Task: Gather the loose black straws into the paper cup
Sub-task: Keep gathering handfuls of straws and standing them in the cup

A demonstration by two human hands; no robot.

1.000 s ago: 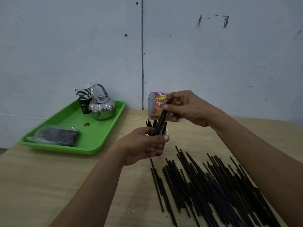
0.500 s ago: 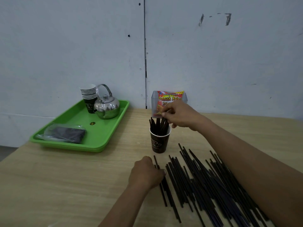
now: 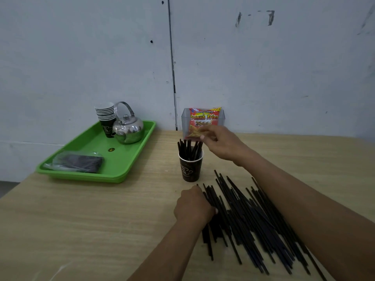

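The paper cup (image 3: 190, 168), dark with a pale printed mark and a white rim, stands upright on the bench (image 3: 81, 220) and holds a bunch of black straws (image 3: 189, 149) that stick up out of its mouth and fan slightly. Just in front of the cup and to its right, the loose straws (image 3: 255, 222) lie in a wide flat heap, thin, black and mostly parallel, slanting away from the cup toward the near right. The left hand (image 3: 193, 207) sits knuckles up at the heap's edge nearest the cup, its fingers curled down and gripping some of the straws there. The right hand (image 3: 221, 144) hangs just right of the tops of the cup's straws, its fingers loosely bent; whether it pinches anything cannot be told. Directly behind the cup, against the wall (image 3: 263, 67), a clear holder (image 3: 185, 118) contains a red and yellow snack packet (image 3: 204, 118). Well left of the cup, a green tray (image 3: 97, 144) carries a shiny kettle (image 3: 129, 128), a stack of cups (image 3: 105, 114) and a plastic bag (image 3: 78, 162) with something dark inside.
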